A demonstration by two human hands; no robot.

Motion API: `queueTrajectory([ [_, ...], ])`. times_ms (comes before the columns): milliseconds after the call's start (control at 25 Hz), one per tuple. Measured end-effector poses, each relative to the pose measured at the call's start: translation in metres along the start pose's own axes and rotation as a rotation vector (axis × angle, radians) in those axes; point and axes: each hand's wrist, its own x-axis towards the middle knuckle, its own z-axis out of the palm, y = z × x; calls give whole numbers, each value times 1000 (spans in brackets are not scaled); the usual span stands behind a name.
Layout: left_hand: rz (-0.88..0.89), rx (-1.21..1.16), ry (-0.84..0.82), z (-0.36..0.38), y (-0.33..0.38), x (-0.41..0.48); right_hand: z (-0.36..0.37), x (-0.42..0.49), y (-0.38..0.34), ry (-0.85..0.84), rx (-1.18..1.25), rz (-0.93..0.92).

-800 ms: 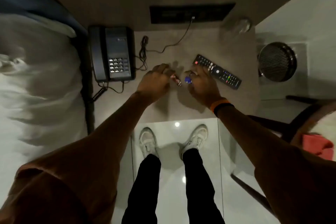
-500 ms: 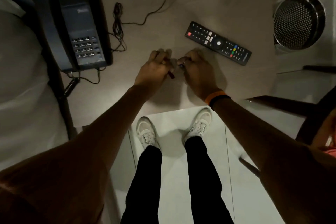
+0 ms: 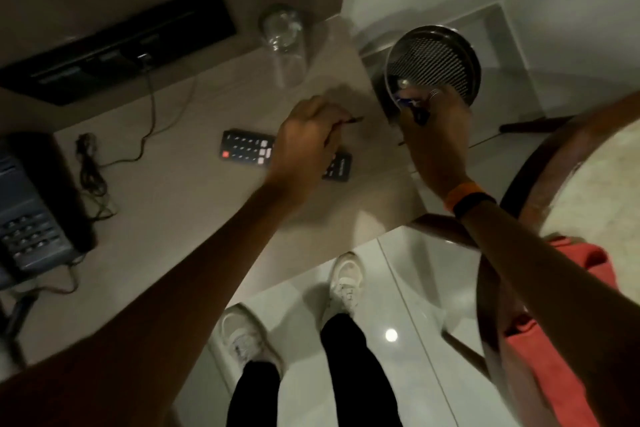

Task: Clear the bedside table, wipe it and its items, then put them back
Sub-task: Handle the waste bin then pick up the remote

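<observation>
**Right hand at the mesh bin, left hand over the remote**

The mesh bin (image 3: 437, 62) stands on the floor just past the right edge of the bedside table (image 3: 194, 204). Its inside shows only perforated metal wall; whether anything lies at the bottom cannot be told. The right hand (image 3: 431, 135) reaches over the bin's near rim, fingers curled closed around small items (image 3: 414, 109), one of them blue, too blurred to identify. They sit at the fingertips, right above the rim. An orange and black band (image 3: 465, 199) circles that wrist.

An upturned or empty clear glass (image 3: 282, 36) stands at the table's back edge, beyond the left hand; nothing is visible inside it.

The left hand (image 3: 308, 139) hovers closed, pinching a thin dark sliver (image 3: 353, 120) that sticks out toward the right hand. Directly beneath this hand lies the remote (image 3: 247, 149), partly covered by it. Farther to its left sit a coiled cable (image 3: 90, 163) and the telephone (image 3: 31, 215).

Half a second ago both hands were together at the middle of the table, fingertips touching over the small items, with the remote lying beyond the right hand. Now the hands are apart: the right has travelled off the table edge to the bin, and the left has shifted over the remote. The view has swung right, bringing a red cloth (image 3: 561, 340) on a chair into sight.
</observation>
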Motion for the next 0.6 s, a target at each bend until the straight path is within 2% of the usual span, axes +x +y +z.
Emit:
queueTrajectory([
  [120,158,55,-119,52,30,75,-22,58,59,-71,-127,124],
  [240,298,274,-427,94,43,130,-21,95,94,-228,-213,195],
  [320,362,450,-578,112,40,153,-13,110,109,-261,-212,229],
  [480,344,497,-608,131,27,162,-5,124,128,-223,-149,305],
  [600,332,405,-502,127,12,153,-2,127,129,-208,-134,271],
])
